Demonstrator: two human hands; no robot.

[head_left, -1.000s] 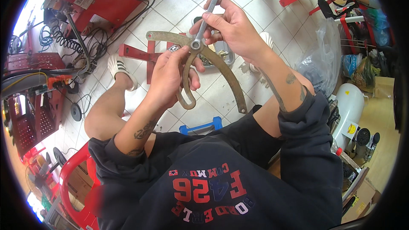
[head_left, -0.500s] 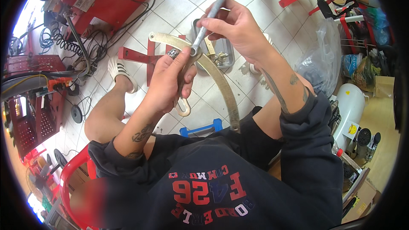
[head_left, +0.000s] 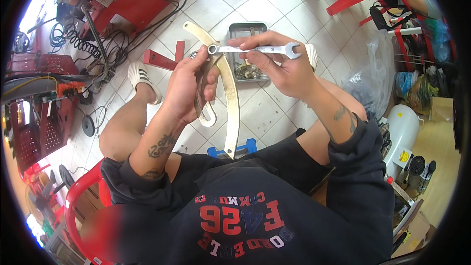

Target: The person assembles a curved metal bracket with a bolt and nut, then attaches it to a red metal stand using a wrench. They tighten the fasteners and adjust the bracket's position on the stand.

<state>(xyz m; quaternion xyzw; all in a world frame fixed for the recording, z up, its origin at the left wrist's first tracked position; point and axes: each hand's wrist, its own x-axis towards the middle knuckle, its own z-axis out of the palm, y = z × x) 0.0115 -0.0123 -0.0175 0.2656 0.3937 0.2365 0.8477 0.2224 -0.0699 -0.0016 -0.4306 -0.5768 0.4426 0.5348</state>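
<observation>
My left hand (head_left: 182, 88) is closed around a flat metal piece that ends in a looped hook (head_left: 209, 119) below the fingers. A curved flat metal bar (head_left: 232, 103) with a hole at each end crosses it at the thumb, running from the far side back toward my lap. My right hand (head_left: 289, 73) grips a silver combination wrench (head_left: 255, 49), held almost level with its open jaw pointing right. The wrench's ring end is by my left thumb, where the metal pieces meet; whether it sits on a fastener there cannot be made out.
Beneath my hands, a metal tray (head_left: 230, 33) with small metal parts stands on the tiled floor. A red metal stand (head_left: 158, 60) is to its left, and a blue frame (head_left: 250, 145) near my lap. Red machine (head_left: 125, 0) with cables, far left; clear plastic bag (head_left: 370, 81), right.
The wrench has swung clockwise from steeply upright to nearly level, my right hand moving right and down with it. The curved bar has turned too, its near end shifting left.
</observation>
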